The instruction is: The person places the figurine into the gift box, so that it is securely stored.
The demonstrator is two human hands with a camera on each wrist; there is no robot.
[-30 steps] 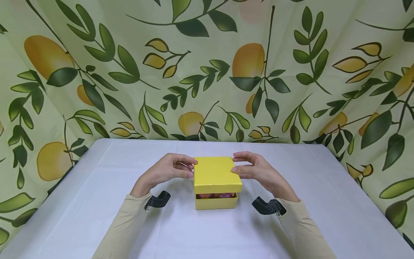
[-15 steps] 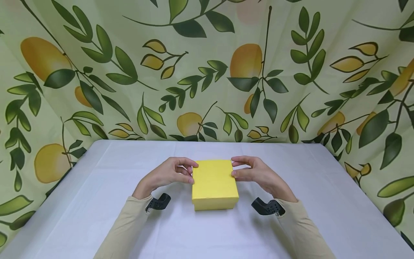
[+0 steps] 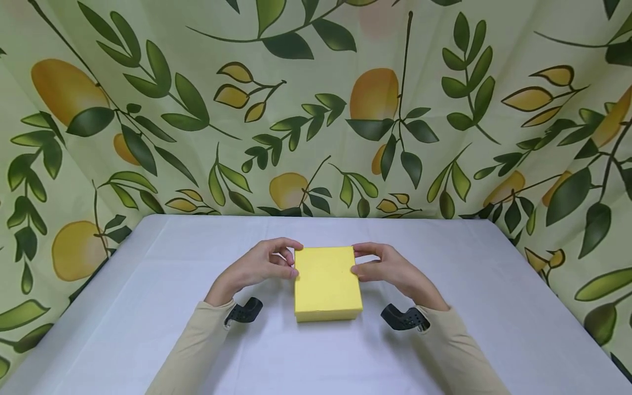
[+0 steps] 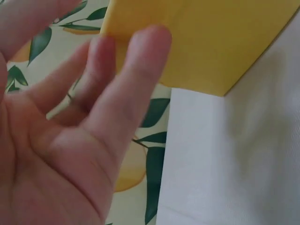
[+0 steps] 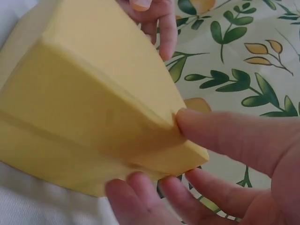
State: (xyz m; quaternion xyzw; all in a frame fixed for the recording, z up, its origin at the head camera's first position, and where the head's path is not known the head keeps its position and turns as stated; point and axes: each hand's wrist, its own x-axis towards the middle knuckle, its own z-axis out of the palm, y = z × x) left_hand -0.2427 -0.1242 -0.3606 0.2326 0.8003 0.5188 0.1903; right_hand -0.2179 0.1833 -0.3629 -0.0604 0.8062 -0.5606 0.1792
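A yellow cardboard box stands in the middle of the table with its yellow lid [image 3: 328, 280] on, so its contents are hidden. My left hand [image 3: 254, 269] holds the lid at its far left side, thumb on the side and index finger at the far corner. On the opposite side my right hand [image 3: 395, 271] holds the lid the same way. In the right wrist view, the thumb rests at the lid's top edge and the other fingers [image 5: 136, 192] lie around the far corner. A seam runs low along the box side [image 5: 51, 140].
A white cloth [image 3: 173, 263] covers the table. Behind it hangs a curtain [image 3: 316, 71] printed with leaves and fruit. Black straps [image 3: 247, 310] sit on both wrists, over beige sleeves [image 3: 192, 351].
The lid has come down over the box, closing the gap at the front through which pinkish contents showed. Both hands have lowered slightly with it.
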